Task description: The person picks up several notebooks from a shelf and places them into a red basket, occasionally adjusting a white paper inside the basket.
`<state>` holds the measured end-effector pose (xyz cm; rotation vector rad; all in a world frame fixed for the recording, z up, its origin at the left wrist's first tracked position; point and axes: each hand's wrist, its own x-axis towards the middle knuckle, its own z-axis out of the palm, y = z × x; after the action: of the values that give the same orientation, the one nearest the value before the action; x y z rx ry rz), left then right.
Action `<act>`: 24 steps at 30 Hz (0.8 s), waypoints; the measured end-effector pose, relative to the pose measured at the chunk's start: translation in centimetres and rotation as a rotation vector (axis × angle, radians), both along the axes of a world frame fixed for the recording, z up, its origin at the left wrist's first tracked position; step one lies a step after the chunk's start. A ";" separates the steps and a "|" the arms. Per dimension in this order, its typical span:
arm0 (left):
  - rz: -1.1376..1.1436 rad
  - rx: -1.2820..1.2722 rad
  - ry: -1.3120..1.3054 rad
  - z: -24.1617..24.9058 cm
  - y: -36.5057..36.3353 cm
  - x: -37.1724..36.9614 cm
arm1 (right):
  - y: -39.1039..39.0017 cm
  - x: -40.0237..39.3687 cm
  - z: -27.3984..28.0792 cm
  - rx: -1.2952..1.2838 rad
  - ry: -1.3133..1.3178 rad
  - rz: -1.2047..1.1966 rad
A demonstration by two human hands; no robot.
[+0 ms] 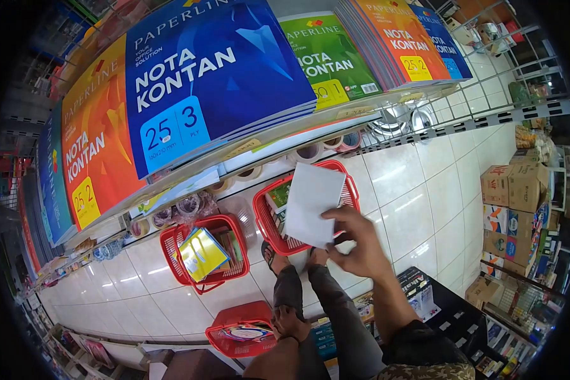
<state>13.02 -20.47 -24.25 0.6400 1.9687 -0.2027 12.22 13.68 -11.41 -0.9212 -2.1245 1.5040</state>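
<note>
My right hand is closed on the lower right edge of a blank white sheet of paper, thumb below and fingers on top. The sheet is tilted above a red plastic basket and hides much of its inside. A green-covered booklet shows in the basket beside the sheet's left edge. My left hand lies over the knee of my dark trousers, fingers loosely spread, with nothing in it.
A second red basket holds a yellow booklet and others. Another red basket stands nearer me. Overhead, a shelf bears stacks of nota kontan books, with tape rolls below. Cardboard boxes are piled right.
</note>
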 end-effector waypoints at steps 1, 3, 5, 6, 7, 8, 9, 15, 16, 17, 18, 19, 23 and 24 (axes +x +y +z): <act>0.001 -0.011 -0.011 0.1 0.0 -0.1 | 0.6 0.9 1.6 -0.060 0.071 -0.039; -0.001 -0.020 -0.010 0.0 -0.2 0.2 | 2.7 2.2 3.5 0.266 0.365 -0.135; -0.006 -0.028 -0.004 0.1 0.1 0.1 | 4.6 2.3 8.1 0.298 0.567 -0.237; -0.013 -0.059 -0.022 0.3 0.4 0.0 | 5.7 2.4 9.3 0.518 0.566 -0.321; -0.020 -0.089 -0.038 0.4 0.7 -0.1 | 6.0 2.4 11.6 0.612 0.532 -0.393; -0.017 -0.082 -0.036 0.1 0.5 0.2 | 6.7 1.1 13.1 0.659 0.651 -0.456; -0.028 -0.035 0.012 -0.4 -0.1 0.6 | 7.5 2.5 14.6 0.864 0.537 -0.501; -0.001 -0.062 -0.037 -0.1 0.1 0.3 | 11.7 -0.8 20.1 1.510 0.201 -0.828; 0.002 -0.043 -0.020 -0.2 0.0 0.3 | 10.4 -4.2 20.6 1.362 0.217 -0.686; 0.004 -0.037 -0.019 0.1 0.2 0.2 | 12.0 -5.4 18.4 1.276 0.551 -0.351; 0.000 -0.035 -0.021 0.5 0.5 0.1 | 13.2 -7.6 15.8 1.001 0.868 -0.079; -0.002 -0.033 -0.021 0.6 0.7 0.0 | 13.5 -6.6 14.6 1.347 0.425 -0.001; 0.015 -0.019 0.002 -0.5 0.1 0.4 | 11.6 -8.2 10.9 1.183 0.278 0.159; 0.025 -0.002 0.021 -0.5 -0.1 0.6 | 10.9 -7.9 11.4 1.180 0.135 0.175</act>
<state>13.61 -20.60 -24.77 0.6146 1.9956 -0.1966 4.33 24.62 -0.01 -0.1798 -2.4326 0.1521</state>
